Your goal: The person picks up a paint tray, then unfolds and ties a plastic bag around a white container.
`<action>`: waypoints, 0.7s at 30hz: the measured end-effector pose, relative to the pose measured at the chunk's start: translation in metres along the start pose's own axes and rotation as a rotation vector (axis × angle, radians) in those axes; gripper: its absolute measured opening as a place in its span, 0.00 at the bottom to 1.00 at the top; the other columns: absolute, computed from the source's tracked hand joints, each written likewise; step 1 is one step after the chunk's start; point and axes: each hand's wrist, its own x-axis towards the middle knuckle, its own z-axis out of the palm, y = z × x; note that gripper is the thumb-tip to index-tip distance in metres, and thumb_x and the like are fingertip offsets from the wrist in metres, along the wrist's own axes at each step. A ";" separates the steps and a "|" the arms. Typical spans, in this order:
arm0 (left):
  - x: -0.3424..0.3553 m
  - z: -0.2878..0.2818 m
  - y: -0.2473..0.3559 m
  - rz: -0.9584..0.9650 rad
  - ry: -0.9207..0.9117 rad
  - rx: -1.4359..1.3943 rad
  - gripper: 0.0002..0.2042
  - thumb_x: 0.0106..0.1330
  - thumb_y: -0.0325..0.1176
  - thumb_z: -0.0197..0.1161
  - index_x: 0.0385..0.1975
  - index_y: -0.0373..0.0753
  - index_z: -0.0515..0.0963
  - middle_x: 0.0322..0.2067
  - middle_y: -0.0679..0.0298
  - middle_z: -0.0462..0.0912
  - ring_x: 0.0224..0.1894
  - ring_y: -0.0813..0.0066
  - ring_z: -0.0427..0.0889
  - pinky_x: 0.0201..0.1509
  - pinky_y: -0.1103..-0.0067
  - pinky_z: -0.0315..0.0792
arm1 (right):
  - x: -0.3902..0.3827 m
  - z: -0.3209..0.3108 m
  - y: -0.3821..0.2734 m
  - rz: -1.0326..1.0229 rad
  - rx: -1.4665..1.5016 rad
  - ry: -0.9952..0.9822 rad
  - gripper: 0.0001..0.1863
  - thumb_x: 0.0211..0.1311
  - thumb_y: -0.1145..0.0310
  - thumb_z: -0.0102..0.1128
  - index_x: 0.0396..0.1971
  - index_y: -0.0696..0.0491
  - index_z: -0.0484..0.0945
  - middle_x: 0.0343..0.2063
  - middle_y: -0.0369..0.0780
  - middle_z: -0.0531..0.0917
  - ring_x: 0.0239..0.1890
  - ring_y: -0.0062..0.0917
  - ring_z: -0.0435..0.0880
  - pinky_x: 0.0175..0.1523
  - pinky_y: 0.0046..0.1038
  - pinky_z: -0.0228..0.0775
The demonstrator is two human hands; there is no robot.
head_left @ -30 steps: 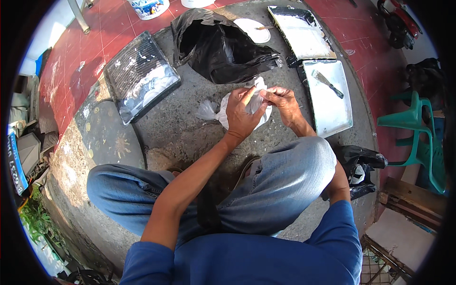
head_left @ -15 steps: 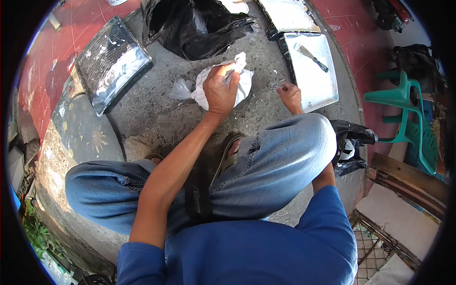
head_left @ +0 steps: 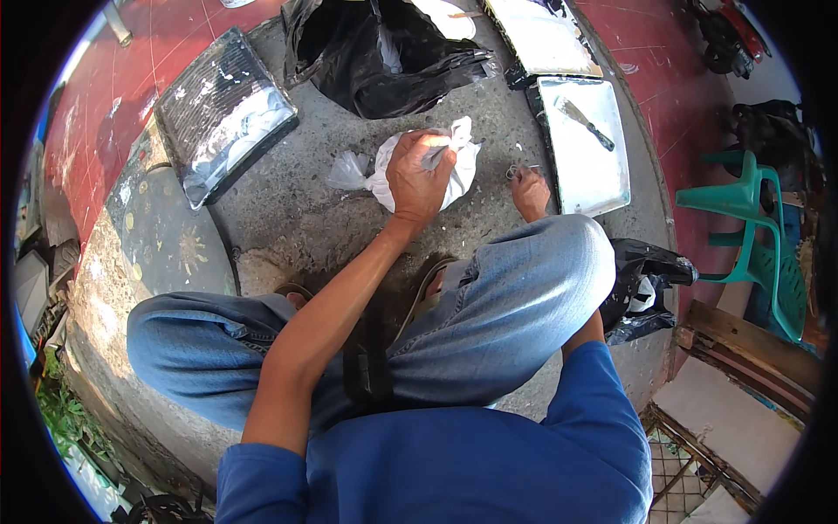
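My left hand (head_left: 417, 179) is closed round the gathered neck of a white plastic bag (head_left: 464, 166), which bulges with its contents on the concrete. A clear knotted-looking end (head_left: 349, 170) sticks out at the bag's left side. Just to the right, my right hand (head_left: 530, 194) is low over the concrete with fingers pinched on thin pale rubber bands (head_left: 512, 172). Part of that grip is hidden by the fingers. The bag and the rubber bands are a short way apart.
A large black plastic bag (head_left: 384, 87) gapes open ahead. At left lies a ridged black tray (head_left: 218, 105) smeared white. On the right, a scraper (head_left: 583, 122) rests in a white-coated tray (head_left: 598, 175). A smaller black bag (head_left: 646, 288) and green chair (head_left: 751, 201) stand farther right.
The view has shifted a little, moving the scene right and down. My right hand's fingers have turned and closed over the rubber bands. The left hand keeps its hold on the white bag.
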 end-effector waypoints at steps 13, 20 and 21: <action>-0.001 -0.003 -0.007 -0.070 -0.082 -0.064 0.08 0.51 0.31 0.65 0.30 0.41 0.76 0.29 0.60 0.80 0.33 0.60 0.77 0.37 0.71 0.70 | 0.036 -0.085 -0.064 0.364 1.388 -0.368 0.02 0.55 0.71 0.59 0.28 0.50 0.76 0.26 0.32 0.81 0.25 0.14 0.76 0.31 0.17 0.66; 0.000 -0.005 -0.001 0.003 -0.028 0.064 0.05 0.54 0.30 0.64 0.25 0.37 0.76 0.28 0.60 0.78 0.32 0.63 0.78 0.37 0.74 0.71 | 0.039 -0.092 -0.082 0.344 1.676 -0.559 0.03 0.57 0.73 0.56 0.30 0.49 0.74 0.26 0.31 0.79 0.26 0.15 0.77 0.32 0.16 0.67; 0.000 -0.007 -0.002 0.043 -0.075 0.088 0.04 0.54 0.29 0.63 0.24 0.37 0.75 0.28 0.60 0.77 0.32 0.62 0.78 0.37 0.73 0.70 | 0.039 -0.093 -0.083 0.321 1.693 -0.590 0.03 0.57 0.73 0.56 0.30 0.48 0.74 0.26 0.31 0.79 0.26 0.15 0.76 0.32 0.16 0.67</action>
